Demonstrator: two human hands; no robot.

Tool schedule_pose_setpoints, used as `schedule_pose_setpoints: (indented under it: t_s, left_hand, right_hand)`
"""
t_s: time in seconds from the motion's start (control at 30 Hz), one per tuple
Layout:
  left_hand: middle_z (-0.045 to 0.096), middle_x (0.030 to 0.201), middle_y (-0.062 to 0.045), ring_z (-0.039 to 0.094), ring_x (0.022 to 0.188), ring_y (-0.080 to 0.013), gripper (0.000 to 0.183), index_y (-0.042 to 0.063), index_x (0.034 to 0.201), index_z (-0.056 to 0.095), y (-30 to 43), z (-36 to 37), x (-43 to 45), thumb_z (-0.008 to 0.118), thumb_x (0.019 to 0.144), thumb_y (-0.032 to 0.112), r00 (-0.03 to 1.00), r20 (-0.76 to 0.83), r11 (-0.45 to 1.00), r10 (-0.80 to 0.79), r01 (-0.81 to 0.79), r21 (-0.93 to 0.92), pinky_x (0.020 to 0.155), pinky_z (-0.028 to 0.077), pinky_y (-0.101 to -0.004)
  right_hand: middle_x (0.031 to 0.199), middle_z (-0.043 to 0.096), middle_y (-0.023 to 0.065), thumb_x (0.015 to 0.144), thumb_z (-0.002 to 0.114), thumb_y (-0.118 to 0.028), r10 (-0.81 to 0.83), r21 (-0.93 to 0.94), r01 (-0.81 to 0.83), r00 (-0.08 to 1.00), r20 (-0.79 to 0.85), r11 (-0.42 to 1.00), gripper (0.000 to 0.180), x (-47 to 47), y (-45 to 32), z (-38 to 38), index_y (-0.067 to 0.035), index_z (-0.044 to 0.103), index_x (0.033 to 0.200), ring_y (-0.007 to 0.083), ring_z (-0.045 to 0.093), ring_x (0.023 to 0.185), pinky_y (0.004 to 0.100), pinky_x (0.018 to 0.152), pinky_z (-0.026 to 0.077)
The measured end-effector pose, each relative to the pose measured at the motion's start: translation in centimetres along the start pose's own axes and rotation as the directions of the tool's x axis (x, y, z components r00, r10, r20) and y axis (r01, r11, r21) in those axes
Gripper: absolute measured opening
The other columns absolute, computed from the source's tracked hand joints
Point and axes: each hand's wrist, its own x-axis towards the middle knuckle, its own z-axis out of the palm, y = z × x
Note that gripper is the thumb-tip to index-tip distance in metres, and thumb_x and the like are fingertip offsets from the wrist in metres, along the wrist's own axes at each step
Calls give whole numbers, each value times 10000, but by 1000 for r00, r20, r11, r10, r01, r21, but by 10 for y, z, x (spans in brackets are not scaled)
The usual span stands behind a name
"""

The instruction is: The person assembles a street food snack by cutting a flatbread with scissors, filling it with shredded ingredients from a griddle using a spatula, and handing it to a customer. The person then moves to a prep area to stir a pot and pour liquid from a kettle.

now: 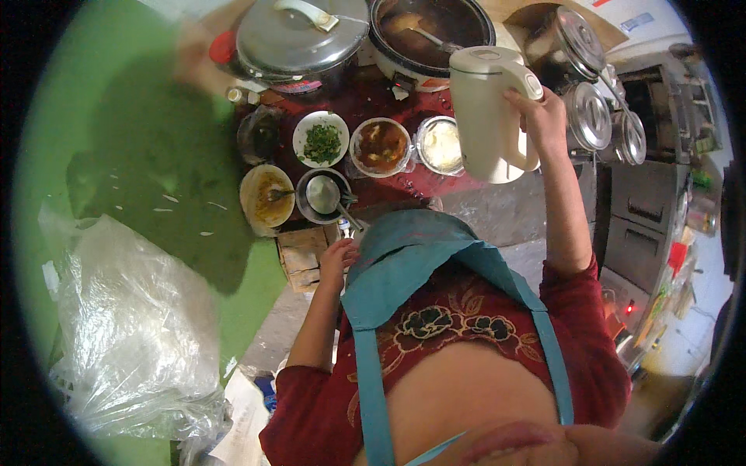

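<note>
My right hand (548, 119) grips the handle of a cream electric kettle (484, 116), raised over the right end of the red tabletop (408, 192). My left hand (338, 262) hangs beside the apron, near the table's front edge, fingers apart and holding nothing. Below the kettle, partly covered by it, is a bowl with a pale white food (441, 144). To its left are a bowl of red-brown sauce (382, 145) and a white bowl with chopped green herbs (322, 144). In front, a ladle (323, 195) rests in a metal bowl, next to a bowl of yellowish paste (265, 204) with a spoon.
Behind stand a large lidded pot (280, 43) and an electric cooker (408, 70) holding brown liquid and a ladle (431, 38). Several steel-lidded pots (588, 116) stand right. A clear plastic bag (140, 326) hangs by the green wall (157, 116) at left.
</note>
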Motion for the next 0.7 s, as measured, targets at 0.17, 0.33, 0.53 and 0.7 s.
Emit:
schedule_pose_setpoints:
  t_s: [0.17,0.33,0.53,0.7]
  left_hand:
    - [647,939,-107,628,779,-176,320,8,1123,553,-1,12,-9,526,824,119,964,19,922,265,-260,286,671,480,-262]
    - [643,960,-110,626,771,-178,322,4,1134,540,-2,22,4,504,836,119,996,-71,996,-52,46,-80,677,484,-265]
    - [639,955,-107,621,777,-175,324,6,1143,528,1,27,5,492,844,126,998,-40,998,-49,47,-52,679,487,-268]
    - [639,960,-114,619,797,-180,329,-3,1142,525,-2,32,-3,484,847,136,991,-122,998,-62,61,-14,687,489,-272]
  right_hand:
    - [596,555,3,743,710,-204,51,-114,-46,998,40,992,265,22,-8,-6,5,618,876,53,457,462,219,416,345]
    - [602,557,3,739,712,-210,57,-56,-55,997,44,997,278,30,-4,-10,8,621,884,56,461,467,217,419,345]
    - [613,555,-7,742,705,-194,74,-54,-71,995,66,996,262,29,6,-15,5,621,891,48,454,475,212,421,333]
    - [624,556,-10,745,698,-182,60,-82,-51,993,106,995,251,29,12,-16,6,621,892,46,449,479,204,424,327]
